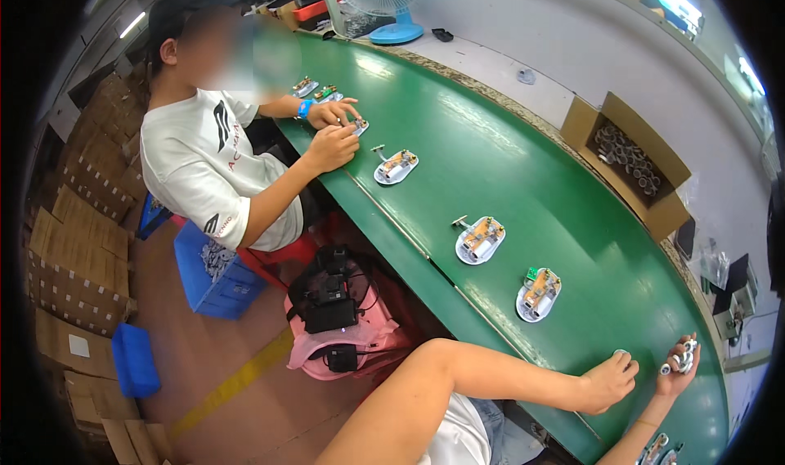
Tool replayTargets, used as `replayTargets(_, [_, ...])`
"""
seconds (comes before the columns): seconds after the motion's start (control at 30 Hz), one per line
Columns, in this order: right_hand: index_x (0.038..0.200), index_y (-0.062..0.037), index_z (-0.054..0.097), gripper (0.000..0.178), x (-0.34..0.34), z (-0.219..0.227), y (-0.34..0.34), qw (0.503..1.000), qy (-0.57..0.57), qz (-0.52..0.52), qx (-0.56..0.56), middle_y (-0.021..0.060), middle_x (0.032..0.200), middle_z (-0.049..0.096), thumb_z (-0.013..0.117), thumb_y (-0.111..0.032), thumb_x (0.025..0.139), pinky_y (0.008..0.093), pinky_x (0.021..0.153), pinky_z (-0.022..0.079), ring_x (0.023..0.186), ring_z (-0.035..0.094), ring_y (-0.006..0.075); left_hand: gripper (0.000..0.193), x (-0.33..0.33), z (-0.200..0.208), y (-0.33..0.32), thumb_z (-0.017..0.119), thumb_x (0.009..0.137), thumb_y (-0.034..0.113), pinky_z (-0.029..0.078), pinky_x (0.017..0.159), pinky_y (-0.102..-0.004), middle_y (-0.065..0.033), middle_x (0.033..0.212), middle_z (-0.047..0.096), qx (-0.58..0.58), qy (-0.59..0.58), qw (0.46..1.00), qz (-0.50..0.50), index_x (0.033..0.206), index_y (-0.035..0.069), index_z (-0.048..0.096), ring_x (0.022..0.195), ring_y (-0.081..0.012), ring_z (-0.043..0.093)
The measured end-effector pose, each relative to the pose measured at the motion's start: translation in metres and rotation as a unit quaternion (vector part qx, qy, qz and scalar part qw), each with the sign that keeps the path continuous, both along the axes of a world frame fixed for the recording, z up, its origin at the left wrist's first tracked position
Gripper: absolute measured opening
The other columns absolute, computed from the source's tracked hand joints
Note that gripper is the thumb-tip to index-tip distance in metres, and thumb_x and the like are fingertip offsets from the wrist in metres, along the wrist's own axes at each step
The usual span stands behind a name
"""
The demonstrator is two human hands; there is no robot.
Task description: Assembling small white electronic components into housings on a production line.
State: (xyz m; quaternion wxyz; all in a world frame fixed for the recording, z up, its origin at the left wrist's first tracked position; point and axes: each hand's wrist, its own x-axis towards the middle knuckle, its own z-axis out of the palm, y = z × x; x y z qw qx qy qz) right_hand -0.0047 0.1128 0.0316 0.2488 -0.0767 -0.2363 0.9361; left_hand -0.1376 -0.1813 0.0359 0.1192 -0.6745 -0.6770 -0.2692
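My left hand (607, 383) is held over the green bench with its fingers curled together. A small pale part (621, 353) shows at its fingertips, mostly covered. To the right, my right hand (684, 368) is cupped around several small round white-and-silver parts (687, 355). Nearest to my left hand on the bench lies an oval white shell (539, 294) holding an orange circuit board, a white cylinder and a small green board. A similar shell (480, 240) lies beyond it, with a small metal piece sticking out. More assemblies (657, 449) lie at the lower right, partly cut off.
A co-worker (217, 150) sits at the far left, both hands on another shell. One more shell (396, 167) lies between us. An open cardboard box (675, 211) of round parts stands along the back edge. A blue fan (396, 33) is beyond; a pink bag (360, 334) sits below the bench.
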Motion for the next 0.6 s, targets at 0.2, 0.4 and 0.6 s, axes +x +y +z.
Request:
replayTargets(0.2, [0.148, -0.0090, 0.046, 0.042, 0.003, -0.003, 0.001, 1.000, 0.010, -0.005, 0.022, 0.0135, 0.130, 0.061, 0.045, -0.029, 0.111, 0.0231, 0.045, 0.039, 0.093, 0.065, 0.0157, 0.043, -0.039, 0.020, 0.010, 0.076, 0.071, 0.032, 0.040, 0.100, -0.0475, -0.0120, 0.120, 0.062, -0.131, 0.089, 0.974, -0.164, 0.105, 0.005, 0.069, 0.110, -0.0334, 0.052])
replayTargets(0.4, [0.148, -0.0082, 0.046, 0.044, -0.015, 0.006, -0.025, 1.000, -0.009, 0.013, 0.013, 0.0148, 0.129, 0.062, 0.045, -0.031, 0.111, 0.0233, 0.044, 0.039, 0.087, 0.065, 0.0147, 0.027, -0.055, 0.018, 0.010, 0.071, 0.074, 0.020, 0.041, 0.100, -0.0444, -0.0033, 0.114, 0.065, -0.044, 0.119, 0.970, -0.208, 0.098, 0.008, 0.068, 0.114, -0.0284, 0.054])
replayTargets(0.6, [0.143, -0.0070, 0.049, 0.042, -0.035, 0.037, -0.072, 0.998, -0.027, -0.002, 0.060, 0.0142, 0.122, 0.064, 0.045, -0.033, 0.110, 0.0233, 0.041, 0.039, 0.080, 0.063, 0.0141, 0.017, -0.034, 0.037, -0.013, 0.065, 0.087, 0.016, 0.044, 0.095, -0.0338, -0.0038, 0.110, 0.064, 0.103, -0.210, 0.960, -0.154, 0.103, 0.009, 0.067, 0.109, -0.0212, 0.057])
